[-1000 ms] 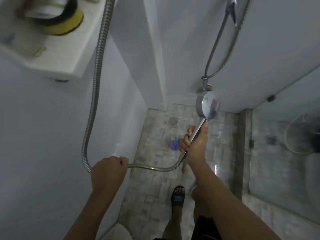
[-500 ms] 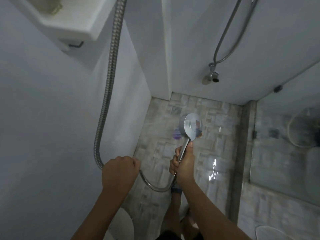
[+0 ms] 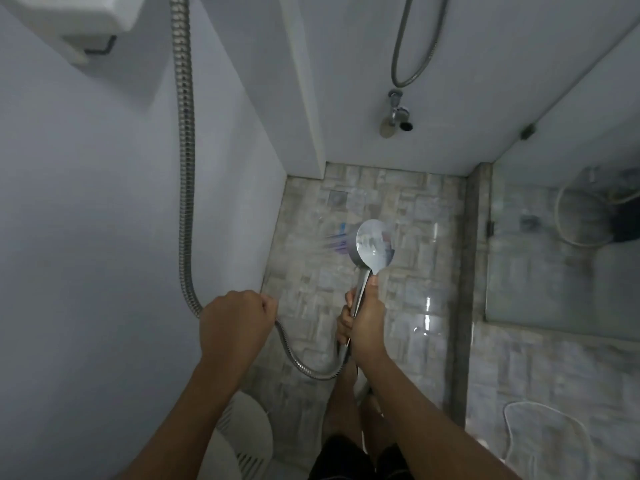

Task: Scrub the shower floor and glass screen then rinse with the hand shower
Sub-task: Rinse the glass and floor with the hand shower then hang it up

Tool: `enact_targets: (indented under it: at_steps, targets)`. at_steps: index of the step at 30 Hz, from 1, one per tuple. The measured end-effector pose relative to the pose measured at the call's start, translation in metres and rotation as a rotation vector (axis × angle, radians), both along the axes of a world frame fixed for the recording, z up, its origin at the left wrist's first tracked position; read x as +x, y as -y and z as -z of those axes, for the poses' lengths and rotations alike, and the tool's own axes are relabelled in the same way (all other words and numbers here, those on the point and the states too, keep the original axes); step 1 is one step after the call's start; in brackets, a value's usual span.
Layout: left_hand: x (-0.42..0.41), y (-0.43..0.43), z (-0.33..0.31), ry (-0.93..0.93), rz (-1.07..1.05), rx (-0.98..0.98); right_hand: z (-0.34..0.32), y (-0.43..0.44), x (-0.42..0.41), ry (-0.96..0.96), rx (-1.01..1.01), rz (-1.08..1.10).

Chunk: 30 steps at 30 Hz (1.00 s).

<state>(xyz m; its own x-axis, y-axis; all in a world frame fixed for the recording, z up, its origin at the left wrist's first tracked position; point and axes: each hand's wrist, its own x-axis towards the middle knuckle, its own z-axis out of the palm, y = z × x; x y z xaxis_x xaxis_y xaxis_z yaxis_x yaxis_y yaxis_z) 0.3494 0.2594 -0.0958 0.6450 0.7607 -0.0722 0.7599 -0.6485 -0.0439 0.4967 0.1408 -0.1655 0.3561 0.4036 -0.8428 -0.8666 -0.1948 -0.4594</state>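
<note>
My right hand grips the chrome handle of the hand shower, whose round head hangs over the wet stone-tiled shower floor. Water sprays from the head to the left, blurring a purple thing on the floor behind it. My left hand is closed on the metal hose, which climbs the left wall and loops below to the handle. The glass screen stands along the right, showing reflections.
A white box-shaped unit is fixed on the left wall at the top. A wall tap with a second hose loop sits on the far wall. A white slotted basket stands at my lower left. My legs are below.
The view has tilted down toward the floor. My right hand has lowered the shower head from near the tap to over the tiles, and water now sprays leftward. My left hand stays on the hose.
</note>
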Motion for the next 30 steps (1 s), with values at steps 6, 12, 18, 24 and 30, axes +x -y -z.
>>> enact_targets:
  at_steps: [6, 12, 18, 24, 30]
  targets:
    - [0.015, 0.020, 0.004, 0.019, 0.017, 0.005, 0.004, 0.038, 0.010, 0.074, -0.044, 0.070]
    - [0.051, 0.043, 0.019, 0.005, 0.060, -0.079, 0.017, 0.083, 0.037, 0.150, -0.099, 0.141]
    - [0.116, 0.082, 0.031, -0.055, 0.153, -0.230, 0.016, 0.148, 0.080, 0.172, -0.198, 0.304]
    - [0.176, 0.115, 0.041, -0.133, 0.244, -0.267, 0.012, 0.202, 0.119, 0.243, -0.315, 0.478]
    - [0.217, 0.139, 0.040, -0.160, 0.277, -0.281, 0.001, 0.230, 0.148, 0.422, -0.335, 0.587]
